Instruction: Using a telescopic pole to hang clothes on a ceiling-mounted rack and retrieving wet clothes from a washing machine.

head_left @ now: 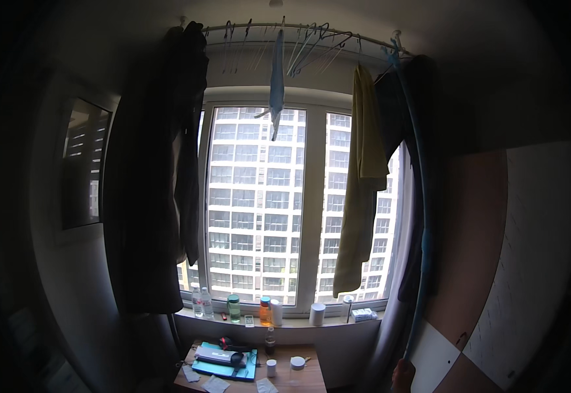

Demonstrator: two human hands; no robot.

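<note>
My right hand (pixel 403 377), low at the right, is closed around the lower end of a long blue pole (pixel 423 250). The pole rises steeply beside the dark hanging clothes. Its upper end is near the right end of the ceiling drying rod (pixel 337 32); whether it touches the rod or a hanger there I cannot tell. A yellow-green garment (pixel 359 196) hangs left of the pole. A light blue item of cloth (pixel 277 78) hangs mid-rod among several bare hangers (pixel 310 46). My left hand is out of view.
Before the window, a wooden table (pixel 310 378) bears a turquoise folder (pixel 207 368), a white jar (pixel 271 367) and tissues. Bottles, including a green one (pixel 234 308) and an orange one (pixel 265 312), line the windowsill (pixel 295 322). A dark curtain (pixel 143 196) hangs left; a cabinet (pixel 472 221) stands right.
</note>
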